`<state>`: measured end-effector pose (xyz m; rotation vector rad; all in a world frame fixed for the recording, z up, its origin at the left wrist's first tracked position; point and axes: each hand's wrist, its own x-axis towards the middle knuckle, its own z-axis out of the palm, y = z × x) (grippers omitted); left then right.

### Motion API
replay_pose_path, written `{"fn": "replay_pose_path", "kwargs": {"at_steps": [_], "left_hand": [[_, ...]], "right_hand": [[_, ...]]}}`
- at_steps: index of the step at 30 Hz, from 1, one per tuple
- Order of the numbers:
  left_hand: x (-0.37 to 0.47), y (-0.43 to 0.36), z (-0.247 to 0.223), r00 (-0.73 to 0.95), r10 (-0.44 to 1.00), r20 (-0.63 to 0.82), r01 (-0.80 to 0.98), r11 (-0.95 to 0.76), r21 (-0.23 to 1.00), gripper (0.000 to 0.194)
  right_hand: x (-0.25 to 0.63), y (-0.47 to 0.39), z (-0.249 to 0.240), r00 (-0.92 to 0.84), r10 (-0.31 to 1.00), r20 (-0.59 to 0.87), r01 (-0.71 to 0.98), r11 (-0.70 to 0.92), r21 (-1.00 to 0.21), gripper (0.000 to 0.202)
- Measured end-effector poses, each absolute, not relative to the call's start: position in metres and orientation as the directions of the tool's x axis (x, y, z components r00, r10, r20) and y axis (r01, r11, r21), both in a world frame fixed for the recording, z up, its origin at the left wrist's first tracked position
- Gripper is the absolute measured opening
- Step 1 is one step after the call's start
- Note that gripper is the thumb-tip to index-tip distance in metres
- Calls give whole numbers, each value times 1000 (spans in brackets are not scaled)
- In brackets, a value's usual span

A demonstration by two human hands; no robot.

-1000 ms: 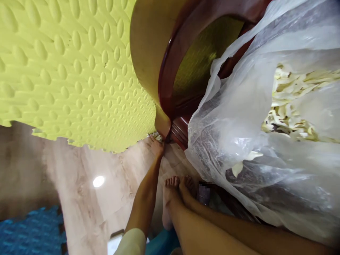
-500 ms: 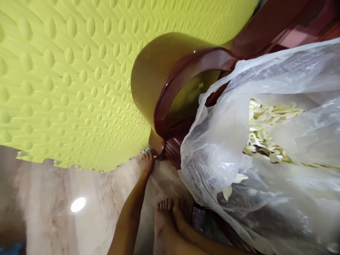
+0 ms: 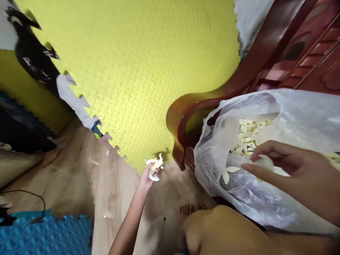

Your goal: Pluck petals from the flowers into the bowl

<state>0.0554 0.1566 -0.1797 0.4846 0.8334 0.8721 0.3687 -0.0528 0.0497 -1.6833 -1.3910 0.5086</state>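
Note:
My left hand (image 3: 152, 171) is closed on a small bunch of white petals (image 3: 156, 164), held out over the wood-look floor by the yellow mat. Over the clear plastic bag (image 3: 209, 152), my right hand (image 3: 287, 168) has its thumb and fingers closed around a pale petal (image 3: 265, 162). Inside the bag lies a heap of cream-white petals (image 3: 245, 136). A separate pale piece (image 3: 228, 173) with two or so petals rests on the plastic, left of my right hand.
A large yellow foam mat (image 3: 132, 71) stands behind. The bag lies on a dark red plastic chair (image 3: 265, 53). A blue mat (image 3: 47, 235) is at bottom left, with a thin cable (image 3: 32, 193) above it. My bent leg (image 3: 225, 226) is below the bag.
Both hands have come into view, each with petals. The view has shifted, so the blue mat and the items left of the yellow mat now show.

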Motion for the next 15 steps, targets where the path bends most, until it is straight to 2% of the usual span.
{"fn": "replay_pose_path", "kwargs": {"at_steps": [3,7,15], "left_hand": [[48,131,-122,363,850,-382,-541,526,657,6],[53,100,-64,368,869,-331,-592,494,637,8],[70,56,1,371,884,-284,-588,460,665,15]], "right_hand": [[362,-49,56,308,931,197,608,-33,-793,26],[357,-47,51,235,965,117,536,-28,-843,23],[356,-48,52,167,983,82,450,-2,-893,26]]}}
